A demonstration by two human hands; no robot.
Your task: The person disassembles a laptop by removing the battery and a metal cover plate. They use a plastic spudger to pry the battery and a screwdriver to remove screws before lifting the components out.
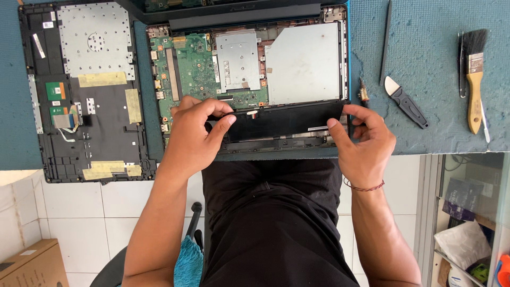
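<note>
A: Gripping the long black battery pack [284, 119] at both ends. Left hand [194, 135] closed on its left end, thumb over the top face; right hand [364, 141] pinched on the right end, fingertips [333, 123] on the corner. Hands well apart, the pack spanning between them.

B: Where does it sit?

A: Along the near edge of the opened laptop base [249, 79], over its bay. Seated or lifted clear? Cannot tell from this angle (it looks slightly tilted, right end higher).

B: State of the teardown?

A: Well along, I judge. The keyboard cover [87, 90] is already off and lies upside down to the left of the base, ribbon cable and tape strips showing. Green motherboard [191, 66], the metal drive caddy [239, 58] and the flat silver optical drive [305, 64] are all exposed and in place. So: cover done, battery in hand, board and drives untouched.

B: Tools?

A: On the teal mat [425, 90] to the right: a small screwdriver [363, 93] just beside the base, a black-handled pry tool [406, 101], a wooden-handled brush [474, 74] farther right. None touched.
</note>
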